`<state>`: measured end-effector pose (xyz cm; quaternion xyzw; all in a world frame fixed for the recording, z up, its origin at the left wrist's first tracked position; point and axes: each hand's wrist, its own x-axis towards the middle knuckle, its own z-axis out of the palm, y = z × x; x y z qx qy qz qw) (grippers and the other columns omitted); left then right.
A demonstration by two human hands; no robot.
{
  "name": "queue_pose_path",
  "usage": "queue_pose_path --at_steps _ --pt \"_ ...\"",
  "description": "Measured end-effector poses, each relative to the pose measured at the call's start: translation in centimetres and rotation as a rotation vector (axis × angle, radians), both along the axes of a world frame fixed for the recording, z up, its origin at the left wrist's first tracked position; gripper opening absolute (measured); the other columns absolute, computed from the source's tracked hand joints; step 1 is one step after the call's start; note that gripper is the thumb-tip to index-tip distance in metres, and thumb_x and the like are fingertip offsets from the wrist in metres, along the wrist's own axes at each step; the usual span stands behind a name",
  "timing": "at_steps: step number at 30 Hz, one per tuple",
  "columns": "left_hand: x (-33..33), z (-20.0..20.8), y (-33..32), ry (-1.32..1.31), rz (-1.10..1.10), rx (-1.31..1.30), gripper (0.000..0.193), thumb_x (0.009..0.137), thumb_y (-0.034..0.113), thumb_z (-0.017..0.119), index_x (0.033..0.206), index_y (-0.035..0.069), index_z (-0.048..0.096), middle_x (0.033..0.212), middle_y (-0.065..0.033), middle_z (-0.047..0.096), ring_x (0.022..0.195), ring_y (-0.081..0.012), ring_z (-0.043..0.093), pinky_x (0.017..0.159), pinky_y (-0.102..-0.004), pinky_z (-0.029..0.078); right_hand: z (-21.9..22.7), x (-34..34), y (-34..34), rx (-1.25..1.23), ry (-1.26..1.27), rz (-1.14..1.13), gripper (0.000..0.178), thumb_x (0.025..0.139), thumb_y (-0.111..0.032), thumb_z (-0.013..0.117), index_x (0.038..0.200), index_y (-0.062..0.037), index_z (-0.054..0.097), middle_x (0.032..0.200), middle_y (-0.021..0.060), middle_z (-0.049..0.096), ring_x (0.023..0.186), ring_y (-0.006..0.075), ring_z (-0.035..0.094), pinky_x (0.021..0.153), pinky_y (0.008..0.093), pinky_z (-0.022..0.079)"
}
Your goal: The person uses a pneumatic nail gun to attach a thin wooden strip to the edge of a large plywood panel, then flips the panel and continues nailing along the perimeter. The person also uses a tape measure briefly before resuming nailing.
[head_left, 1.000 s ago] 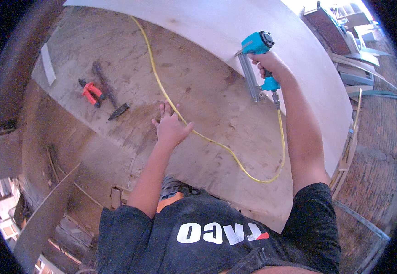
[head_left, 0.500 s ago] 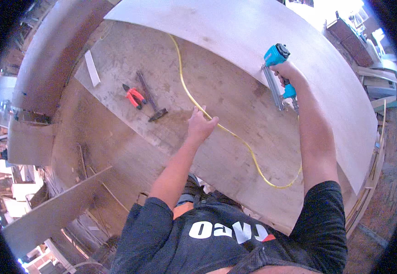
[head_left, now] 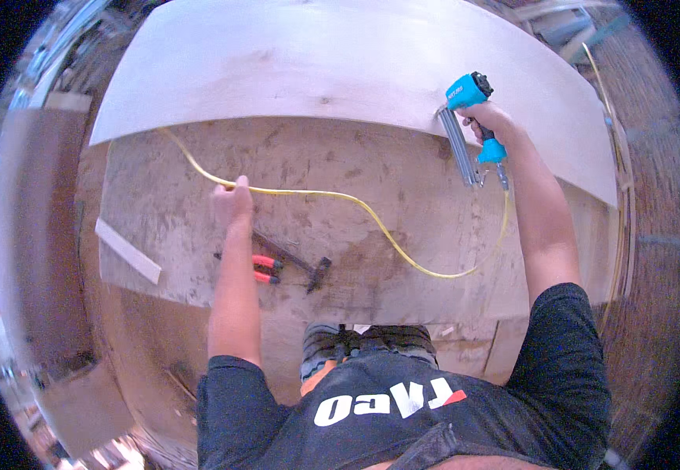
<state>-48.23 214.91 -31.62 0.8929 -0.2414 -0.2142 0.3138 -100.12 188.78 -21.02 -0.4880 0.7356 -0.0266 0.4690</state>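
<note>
My right hand (head_left: 487, 119) is wrapped round the handle of a teal nail gun (head_left: 465, 92). Its nose meets the pale wooden sheet (head_left: 301, 78) near that sheet's near edge, and its grey magazine slants down toward me. A yellow air hose (head_left: 332, 193) runs from the base of the handle in a loop across the brown board (head_left: 402, 168) to the left. My left hand (head_left: 234, 202) is closed round this hose. Below that hand lie red-handled pliers (head_left: 266, 268), partly behind my forearm, and a dark hammer (head_left: 301, 262).
A narrow pale wood strip (head_left: 130, 252) lies at the left of the brown board. Beyond it stands a large curved brown panel (head_left: 42, 235). Long thin strips (head_left: 622, 180) run along the right side. The hose's far end passes under the pale sheet.
My view has turned, so the boards and tools appear rotated. My left hand has gone from touching the hose with spread fingers to gripping it. The nail gun remains in my right hand.
</note>
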Motion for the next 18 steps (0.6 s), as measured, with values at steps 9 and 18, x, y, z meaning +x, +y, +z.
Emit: queue_pose_path --at_steps 9,18 --pt "7.4 -8.0 -3.0 -0.315 -0.122 -0.091 0.059 0.087 0.042 0.067 0.119 -0.007 0.067 0.163 -0.0348 0.041 0.159 -0.0458 0.028 0.132 -0.0549 0.017 3.7 4.7 3.1 -0.077 0.127 -0.089 0.032 0.099 -0.034 0.075 0.093 -0.0043 0.066 0.056 0.0002 0.052 0.045 0.0146 0.052 0.045 0.0358 0.044" --pt "4.6 -7.1 -3.3 -0.578 -0.117 -0.026 0.059 0.091 0.044 0.065 0.124 -0.005 0.064 0.167 -0.0292 0.039 0.158 -0.0465 0.029 0.128 -0.0633 0.019 4.3 4.0 4.4 -0.125 0.277 -0.033 0.035 0.096 -0.037 0.079 0.090 -0.0047 0.066 0.061 -0.0012 0.051 0.047 0.0129 0.053 0.045 0.0359 0.043"
